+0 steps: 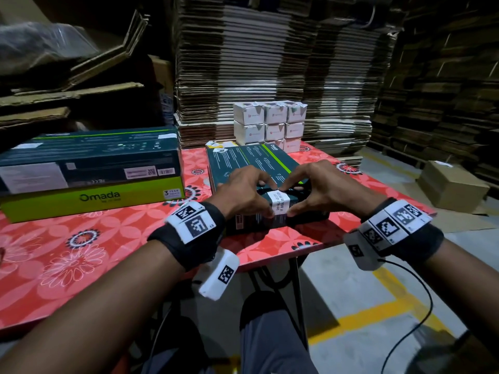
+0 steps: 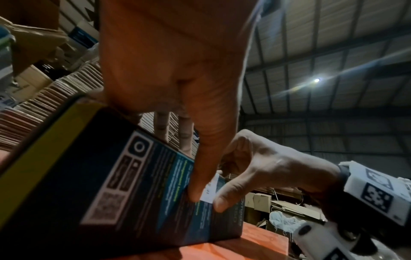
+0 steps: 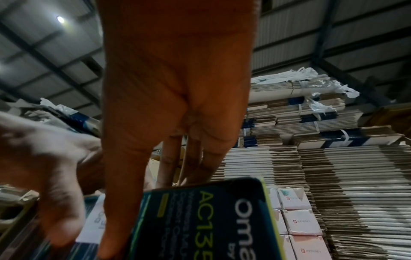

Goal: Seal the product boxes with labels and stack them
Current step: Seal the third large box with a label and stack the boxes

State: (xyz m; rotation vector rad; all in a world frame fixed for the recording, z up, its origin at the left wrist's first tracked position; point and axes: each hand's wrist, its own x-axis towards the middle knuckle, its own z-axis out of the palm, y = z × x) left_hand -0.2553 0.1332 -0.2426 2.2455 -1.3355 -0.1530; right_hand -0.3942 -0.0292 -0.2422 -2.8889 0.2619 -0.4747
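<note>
Both hands press one white seal label (image 1: 279,205) over the near top edge of the dark product box (image 1: 251,163); the left hand (image 1: 244,190) and the right hand (image 1: 314,188) pinch it, thumbs on the front face. This box lies at the table's (image 1: 113,225) centre, unstacked. At 9 o'clock two larger boxes (image 1: 89,171) are stacked; whether those are sealed is unclear.
</note>
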